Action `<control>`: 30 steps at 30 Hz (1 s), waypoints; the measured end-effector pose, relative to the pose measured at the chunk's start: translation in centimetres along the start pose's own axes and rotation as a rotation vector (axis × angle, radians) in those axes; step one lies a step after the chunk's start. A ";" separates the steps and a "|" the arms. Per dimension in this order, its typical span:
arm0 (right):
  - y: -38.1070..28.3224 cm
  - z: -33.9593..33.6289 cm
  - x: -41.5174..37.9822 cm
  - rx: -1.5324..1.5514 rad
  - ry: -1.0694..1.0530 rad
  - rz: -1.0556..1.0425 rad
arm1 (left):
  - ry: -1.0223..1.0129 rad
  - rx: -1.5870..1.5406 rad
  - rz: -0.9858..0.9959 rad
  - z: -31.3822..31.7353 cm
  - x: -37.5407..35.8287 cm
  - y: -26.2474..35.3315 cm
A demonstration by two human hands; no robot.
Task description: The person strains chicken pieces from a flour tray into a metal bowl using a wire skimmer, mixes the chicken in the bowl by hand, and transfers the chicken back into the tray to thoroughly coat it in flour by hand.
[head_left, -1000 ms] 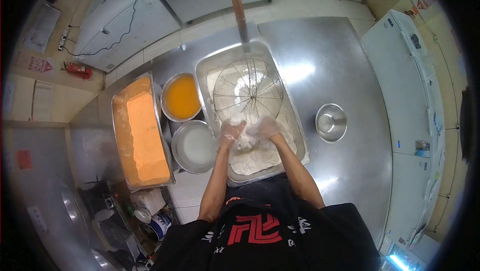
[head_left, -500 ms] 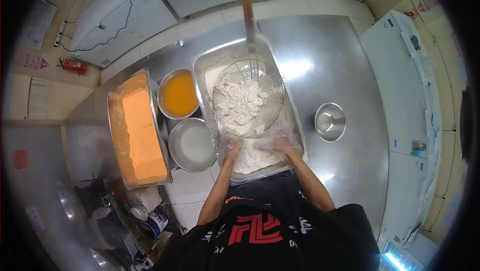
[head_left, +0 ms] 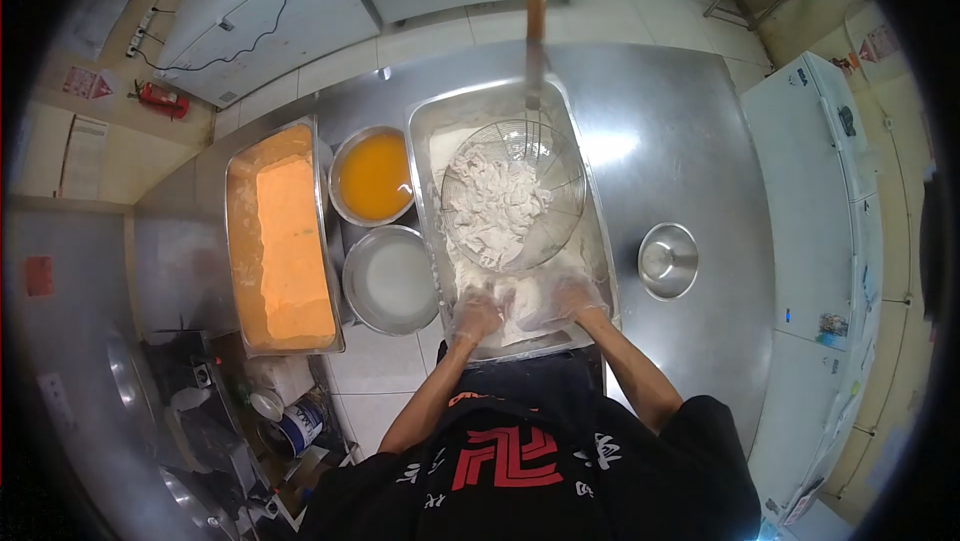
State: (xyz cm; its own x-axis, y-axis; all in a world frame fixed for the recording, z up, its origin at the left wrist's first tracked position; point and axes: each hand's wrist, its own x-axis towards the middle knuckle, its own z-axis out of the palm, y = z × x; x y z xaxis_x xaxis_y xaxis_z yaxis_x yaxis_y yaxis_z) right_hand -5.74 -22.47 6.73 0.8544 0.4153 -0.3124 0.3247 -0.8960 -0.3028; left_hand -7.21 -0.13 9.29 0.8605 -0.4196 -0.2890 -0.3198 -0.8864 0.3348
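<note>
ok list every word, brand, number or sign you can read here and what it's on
No text is clear enough to quote.
Shirt: red emblem; white characters too small.
Bucket: white lettering on blue, blurred.
White fridge: marks too small.
Left wall sign, right wall sign: too small.

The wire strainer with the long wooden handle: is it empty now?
No, a heap of pale, powder-coated pieces lies on the mesh of the wire strainer.

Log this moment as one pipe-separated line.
Left hand, right hand: clear-gloved, at loose white powder | round wire-mesh strainer: holding white-coated pieces | rectangular steel tray: beneath hands and strainer
</note>
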 end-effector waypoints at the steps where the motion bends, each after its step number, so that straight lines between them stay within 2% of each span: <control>1: 0.3 1.7 -0.5 -0.005 -0.002 0.004 | 0.004 -0.042 -0.045 -1.8 -0.2 1.1; 3: 0.2 3.6 -1.3 -0.295 0.166 0.161 | 0.003 -0.087 -0.081 -2.0 -0.1 1.6; 4: 0.0 3.5 -1.3 -0.390 0.217 0.221 | -0.004 -0.193 -0.196 -0.4 0.3 1.2; 5: -1.5 0.4 0.0 0.014 -0.242 0.336 | 0.001 -0.297 -0.314 1.1 0.7 0.8; 7: -2.6 -0.3 0.5 0.427 -0.688 0.431 | 0.021 -0.455 -0.448 4.6 1.0 -0.5; 9: -3.4 2.8 -0.3 0.781 0.028 0.119 | 0.056 -0.668 -0.421 9.1 0.8 -2.2; 10: -3.3 2.4 0.2 0.781 0.031 0.112 | 0.075 -0.792 -0.416 10.5 0.6 -2.9; 11: -3.2 1.6 0.7 0.794 -0.166 -0.011 | 0.101 -1.186 -0.560 9.0 0.0 -2.3; 13: -3.4 0.0 1.4 0.798 -0.358 -0.138 | 0.087 -1.187 -0.608 5.9 -0.1 -2.2; 15: -4.3 -1.5 1.6 0.928 -0.515 0.215 | 0.063 -1.189 -0.656 4.2 0.2 -2.6; 16: -4.6 -2.2 1.8 0.930 -0.518 0.217 | 0.076 -1.222 -0.650 3.5 0.3 -3.0; 18: -5.1 -3.3 1.9 1.177 -0.454 0.304 | 0.095 -1.174 -0.584 -2.3 0.5 -1.5; 19: -5.6 -4.3 1.2 1.179 -0.457 0.306 | 0.092 -1.173 -0.587 -3.9 1.4 -1.7; 20: -6.2 -5.7 0.5 1.424 -0.355 0.333 | -0.117 -1.069 -0.474 -5.1 2.2 -2.3; 21: -6.5 -6.4 0.2 1.665 -0.247 0.355 | -0.214 -1.014 -0.425 -6.0 2.5 -2.3; 22: -4.8 -4.2 0.5 1.805 -0.258 0.244 | -0.307 -0.957 -0.370 -6.9 2.7 -2.4; 23: -5.5 -7.0 0.8 1.800 -0.269 0.236 | -0.157 -1.336 -0.255 -7.5 3.0 -1.6; 25: -5.7 -12.5 1.9 1.720 -0.217 0.445 | 0.017 -1.709 -0.129 -9.1 4.2 -1.4; 27: -4.1 -11.8 4.0 1.997 -0.023 0.365 | 0.005 -1.197 0.036 -11.1 7.2 -1.9; 28: -3.4 -12.0 4.7 1.991 -0.022 0.372 | 0.003 -1.204 0.038 -10.3 7.4 -2.3; 30: -2.1 -12.5 5.4 1.866 0.191 0.546 | 0.124 -1.155 0.162 -8.3 7.6 -3.9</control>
State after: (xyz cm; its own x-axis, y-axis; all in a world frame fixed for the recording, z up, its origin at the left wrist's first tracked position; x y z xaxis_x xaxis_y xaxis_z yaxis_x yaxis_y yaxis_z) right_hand 3.22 -20.28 16.93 0.7656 0.0615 -0.6404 -0.6035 0.4136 -0.6817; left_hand 3.81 1.76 13.23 0.8960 -0.4327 -0.1003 0.0662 -0.0932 0.9934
